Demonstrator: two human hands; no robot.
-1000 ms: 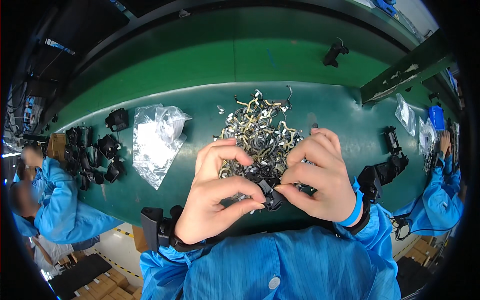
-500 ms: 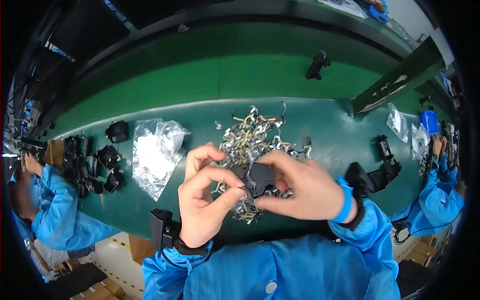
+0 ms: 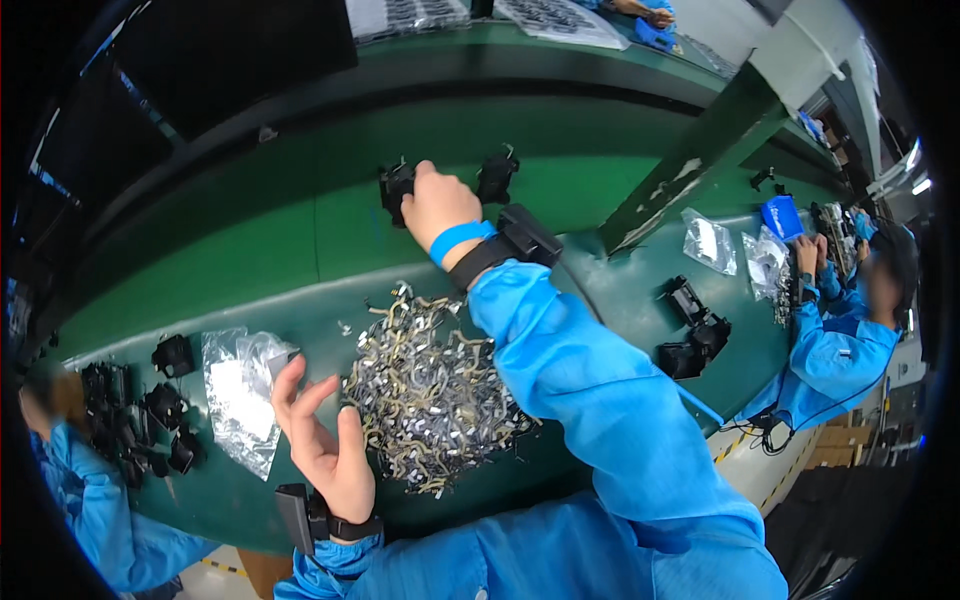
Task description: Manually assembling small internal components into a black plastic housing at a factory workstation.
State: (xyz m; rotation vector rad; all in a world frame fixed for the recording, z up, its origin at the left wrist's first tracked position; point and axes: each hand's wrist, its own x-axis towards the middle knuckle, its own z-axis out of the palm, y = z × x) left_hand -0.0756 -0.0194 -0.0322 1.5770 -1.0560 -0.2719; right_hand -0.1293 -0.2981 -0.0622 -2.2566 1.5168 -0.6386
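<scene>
My right hand reaches to the far green board with its fingers on a black plastic part; a short wire end shows at the part's top. To the right of it stands a similar black part, apart from my hand. My left hand is held over the near edge of the table, fingers spread and nothing in them. Beside it lies a heap of small cable pieces with connectors, yellowish, grey and black. A clear plastic bag with white contents lies left of my left hand.
Several black parts lie at the left and more at the right. A green post rises beyond my right arm. Co-workers in blue sit at both sides. Clear bags and a blue box lie far right.
My right hand has carried the black part from above the heap to the far board. My left hand has let go and moved left. The whole view has shifted.
</scene>
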